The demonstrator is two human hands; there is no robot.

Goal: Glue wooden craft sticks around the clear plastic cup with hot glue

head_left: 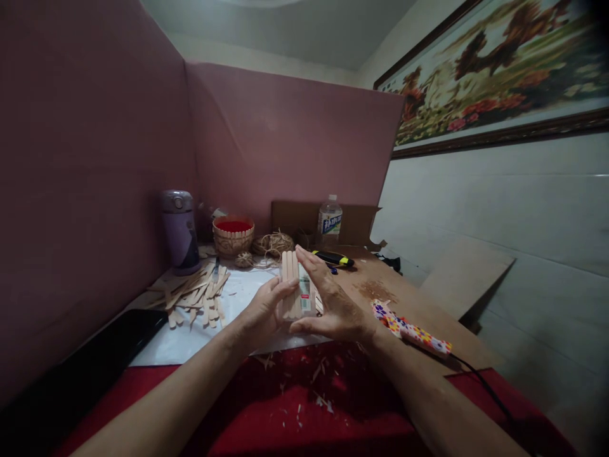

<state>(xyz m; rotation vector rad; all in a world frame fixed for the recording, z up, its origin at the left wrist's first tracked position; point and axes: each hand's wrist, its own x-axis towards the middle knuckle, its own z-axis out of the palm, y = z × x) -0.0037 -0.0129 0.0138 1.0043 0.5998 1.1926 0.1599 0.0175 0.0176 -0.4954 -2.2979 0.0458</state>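
Note:
A small clear container with a printed label (305,289) stands upright between my hands, above the white sheet. Several wooden craft sticks (290,266) lie side by side, upright, along its left part. My left hand (266,304) grips the container from the left, its thumb pressed on the sticks. My right hand (333,301) is around the right side, fingers stretched up along it and thumb at the bottom. Whether the sticks are stuck to the container, I cannot tell. The fingers behind it are hidden.
Loose craft sticks (202,295) are heaped at left beside a purple bottle (181,231). Behind are a stick-covered bowl (233,240), twine (276,242), a clear bottle (330,222) and a yellow-black cutter (335,258). A flowery corded tool (412,330) lies right; shavings litter the red cloth (304,406).

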